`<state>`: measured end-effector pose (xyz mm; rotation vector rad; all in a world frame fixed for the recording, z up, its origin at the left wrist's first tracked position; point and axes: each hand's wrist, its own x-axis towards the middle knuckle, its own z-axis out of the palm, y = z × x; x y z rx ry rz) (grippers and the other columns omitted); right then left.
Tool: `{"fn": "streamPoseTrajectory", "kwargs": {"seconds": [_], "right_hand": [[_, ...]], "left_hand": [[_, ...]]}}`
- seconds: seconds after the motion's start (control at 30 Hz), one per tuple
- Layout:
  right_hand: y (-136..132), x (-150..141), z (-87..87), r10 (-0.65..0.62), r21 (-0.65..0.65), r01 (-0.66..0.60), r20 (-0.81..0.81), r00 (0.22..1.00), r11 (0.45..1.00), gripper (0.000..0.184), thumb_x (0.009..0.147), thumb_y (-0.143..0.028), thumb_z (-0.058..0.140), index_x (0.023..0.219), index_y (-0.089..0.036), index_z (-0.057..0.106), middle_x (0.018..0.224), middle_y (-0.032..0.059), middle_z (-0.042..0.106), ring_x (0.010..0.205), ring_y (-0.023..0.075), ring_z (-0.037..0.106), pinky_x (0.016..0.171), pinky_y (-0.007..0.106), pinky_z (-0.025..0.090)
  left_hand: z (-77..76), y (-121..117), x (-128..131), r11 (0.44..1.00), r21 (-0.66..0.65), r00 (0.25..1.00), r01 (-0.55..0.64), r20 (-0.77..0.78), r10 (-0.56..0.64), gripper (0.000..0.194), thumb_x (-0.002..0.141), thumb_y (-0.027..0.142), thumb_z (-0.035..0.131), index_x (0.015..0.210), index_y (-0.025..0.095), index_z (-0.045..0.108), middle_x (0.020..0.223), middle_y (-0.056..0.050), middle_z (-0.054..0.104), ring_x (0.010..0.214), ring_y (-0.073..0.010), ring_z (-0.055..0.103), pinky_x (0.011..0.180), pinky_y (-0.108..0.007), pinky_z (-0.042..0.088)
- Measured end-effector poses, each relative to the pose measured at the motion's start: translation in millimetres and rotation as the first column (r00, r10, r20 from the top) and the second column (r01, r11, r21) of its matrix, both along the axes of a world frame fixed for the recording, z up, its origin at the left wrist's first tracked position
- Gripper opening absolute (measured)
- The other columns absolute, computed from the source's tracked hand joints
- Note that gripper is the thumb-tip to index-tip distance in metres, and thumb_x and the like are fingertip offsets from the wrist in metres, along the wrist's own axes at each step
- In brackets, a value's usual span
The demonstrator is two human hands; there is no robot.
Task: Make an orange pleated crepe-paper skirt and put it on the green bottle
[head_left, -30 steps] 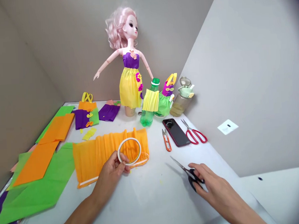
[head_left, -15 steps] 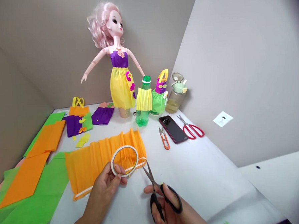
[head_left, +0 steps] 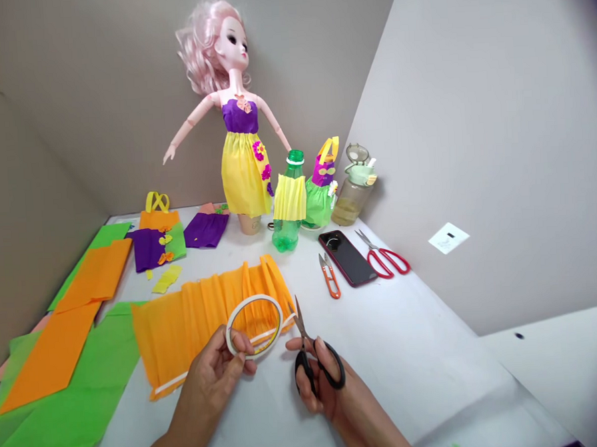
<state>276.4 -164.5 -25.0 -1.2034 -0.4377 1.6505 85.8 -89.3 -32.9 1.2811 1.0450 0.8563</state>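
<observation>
My left hand (head_left: 214, 375) pinches a thin white roll of tape (head_left: 229, 337) by its lower left rim, held upright above the table. Behind the roll lies a gathered orange crepe-like sheet (head_left: 203, 315) with a white strip (head_left: 170, 387) along its near edge. In my right hand (head_left: 332, 388) are black-handled scissors (head_left: 304, 336), thumb and fingers in the loops. Their blades are parted and point up and away, beside the right side of the roll and near the end of the white strip at the sheet's right corner.
A doll (head_left: 240, 120) in a purple and yellow dress stands at the back. Beside it are a green bottle (head_left: 285, 234), a small dressed bottle (head_left: 319, 206) and a jug (head_left: 352, 200). Orange snips (head_left: 330, 278), a phone (head_left: 348, 257) and red scissors (head_left: 386, 262) lie right. Green sheets (head_left: 101, 374) lie left.
The scissors have moved up and slightly left, closer to the tape roll, with their blades still apart. The roll has shifted slightly right and down, and the view has shifted a little.
</observation>
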Motion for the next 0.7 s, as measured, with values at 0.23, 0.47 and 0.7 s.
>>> {"fn": "streamPoseTrajectory", "kwargs": {"seconds": [0.23,0.47,0.7], "right_hand": [[1.1,3.2,3.6,0.040,0.026,-0.044,0.140,0.989,0.999,0.070,0.083,-0.075,0.056,0.116,-0.013,0.061,0.059,-0.0044,0.049,0.053,0.0096,0.035,0.054,0.025,0.024],[-0.1,3.3,9.2,0.073,0.030,-0.085,0.286,0.955,0.996,0.070,0.084,-0.076,0.054,0.113,-0.013,0.064,0.057,-0.0059,0.045,0.053,0.0092,0.031,0.056,0.026,0.022],[1.8,3.4,17.1,0.076,0.066,-0.108,0.369,0.926,0.992,0.075,0.080,-0.076,0.059,0.116,-0.011,0.063,0.058,-0.0059,0.044,0.055,0.0105,0.034,0.059,0.027,0.025]], "left_hand": [[-7.3,0.3,-7.4,0.999,0.004,0.999,0.038,-0.018,-0.038,0.025,0.091,0.043,0.061,0.087,0.020,0.052,0.089,-0.002,0.060,0.073,-0.0170,0.066,0.072,-0.028,0.054],[-4.8,0.9,-10.1,0.999,-0.002,0.999,0.040,-0.032,-0.040,0.023,0.093,0.042,0.058,0.089,0.020,0.051,0.091,-0.002,0.059,0.075,-0.0174,0.066,0.075,-0.029,0.053],[-2.1,1.2,-8.7,1.000,-0.013,1.000,0.010,-0.022,-0.011,0.023,0.089,0.041,0.061,0.087,0.020,0.053,0.088,-0.002,0.060,0.073,-0.0179,0.066,0.073,-0.029,0.054]]}}
